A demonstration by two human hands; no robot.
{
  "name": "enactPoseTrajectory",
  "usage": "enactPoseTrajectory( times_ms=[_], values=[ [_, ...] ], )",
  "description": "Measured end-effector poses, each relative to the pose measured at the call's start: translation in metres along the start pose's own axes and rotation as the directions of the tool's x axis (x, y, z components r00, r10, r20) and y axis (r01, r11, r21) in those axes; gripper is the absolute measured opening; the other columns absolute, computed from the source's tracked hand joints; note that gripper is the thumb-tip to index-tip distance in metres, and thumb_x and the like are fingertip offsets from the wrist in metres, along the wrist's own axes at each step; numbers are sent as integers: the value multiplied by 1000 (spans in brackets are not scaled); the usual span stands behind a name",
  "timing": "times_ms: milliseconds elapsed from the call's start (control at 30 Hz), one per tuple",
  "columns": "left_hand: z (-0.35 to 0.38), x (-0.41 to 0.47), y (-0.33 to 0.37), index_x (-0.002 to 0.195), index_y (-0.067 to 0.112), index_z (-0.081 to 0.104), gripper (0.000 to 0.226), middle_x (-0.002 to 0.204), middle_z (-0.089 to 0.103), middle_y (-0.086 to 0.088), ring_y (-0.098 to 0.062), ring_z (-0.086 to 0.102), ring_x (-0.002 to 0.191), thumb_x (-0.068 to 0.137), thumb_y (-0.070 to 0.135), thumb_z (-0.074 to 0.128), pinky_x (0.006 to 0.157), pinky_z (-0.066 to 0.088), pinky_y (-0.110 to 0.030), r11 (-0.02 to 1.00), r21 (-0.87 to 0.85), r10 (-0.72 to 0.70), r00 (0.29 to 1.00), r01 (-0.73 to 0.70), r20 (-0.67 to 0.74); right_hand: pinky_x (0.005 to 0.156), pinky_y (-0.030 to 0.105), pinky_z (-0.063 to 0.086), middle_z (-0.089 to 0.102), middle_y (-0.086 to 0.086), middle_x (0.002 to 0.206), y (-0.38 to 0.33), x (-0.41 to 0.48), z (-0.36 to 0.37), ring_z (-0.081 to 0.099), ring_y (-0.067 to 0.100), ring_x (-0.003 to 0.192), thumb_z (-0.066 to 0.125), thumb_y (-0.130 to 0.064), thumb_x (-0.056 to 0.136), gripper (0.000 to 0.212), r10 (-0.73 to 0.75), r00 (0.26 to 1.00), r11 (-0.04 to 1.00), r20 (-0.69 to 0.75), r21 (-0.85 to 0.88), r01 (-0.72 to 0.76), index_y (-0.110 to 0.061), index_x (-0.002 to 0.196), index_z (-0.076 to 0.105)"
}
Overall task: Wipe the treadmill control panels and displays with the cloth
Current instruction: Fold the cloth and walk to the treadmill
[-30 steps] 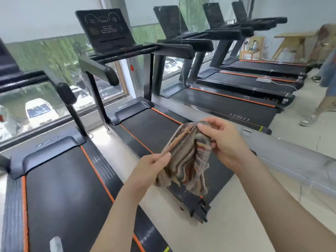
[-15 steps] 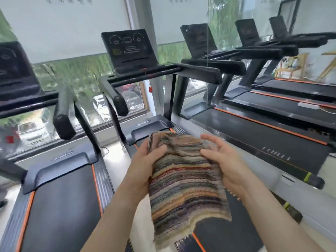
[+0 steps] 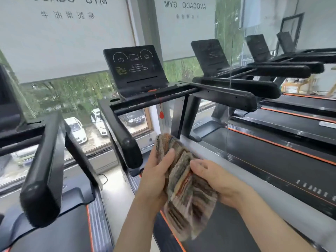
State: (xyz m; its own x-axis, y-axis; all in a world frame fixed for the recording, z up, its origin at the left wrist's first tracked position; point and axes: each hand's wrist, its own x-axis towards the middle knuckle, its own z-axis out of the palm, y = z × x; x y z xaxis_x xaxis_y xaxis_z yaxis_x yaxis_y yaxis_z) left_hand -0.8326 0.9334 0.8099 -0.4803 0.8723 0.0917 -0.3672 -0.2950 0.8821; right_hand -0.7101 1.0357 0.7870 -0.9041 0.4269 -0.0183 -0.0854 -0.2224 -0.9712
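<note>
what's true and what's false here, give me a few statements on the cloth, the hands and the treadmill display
1. The left hand and right hand both grip the striped cloth. True.
2. The cloth is pressed against the display. False: it is held below the display, apart from it.
3. A red tag hangs under the display. True.
4. The display shows a full-colour picture. False: it is dark with thin line graphics.

- Centre, low: striped woven cloth held between left hand and right hand.
- Behind and above the cloth: black tilted display panel.
- Just left of the cloth: black padded handrail.
- Below the panel, above the cloth: small red safety tag, hanging.
- Right of the first panel: second black display panel.
</note>
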Motion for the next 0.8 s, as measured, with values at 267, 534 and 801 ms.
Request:
enactPoseTrajectory(
  times_ms=[267,534,801],
  values=[
    [-28,118,18,102,10,69,18,98,72,-14,-31,69,92,85,4,67,86,55,-42,963,260,109,980,-63,-166,80,41,52,72,19,95,-26,98,-21,70,30,79,61,-29,79,33,43,961,860,-273,499,103,-2,91,75],
    [-31,223,2,87,32,66,45,88,71,14,-10,65,91,74,71,47,83,50,-34,787,616,164,973,-28,-165,97,49,43,65,15,115,-43,225,-100,61,31,104,50,-23,91,30,-86,983,821,-163,547,163,-8,110,68],
    [-33,385,43,76,5,68,36,80,71,-11,-28,66,76,81,39,57,73,51,-41,843,515,137,866,153,-481,91,47,42,71,18,103,-114,385,-168,62,32,96,74,-50,74,52,-66,986,996,-153,49,74,-4,98,73]
  ],
)
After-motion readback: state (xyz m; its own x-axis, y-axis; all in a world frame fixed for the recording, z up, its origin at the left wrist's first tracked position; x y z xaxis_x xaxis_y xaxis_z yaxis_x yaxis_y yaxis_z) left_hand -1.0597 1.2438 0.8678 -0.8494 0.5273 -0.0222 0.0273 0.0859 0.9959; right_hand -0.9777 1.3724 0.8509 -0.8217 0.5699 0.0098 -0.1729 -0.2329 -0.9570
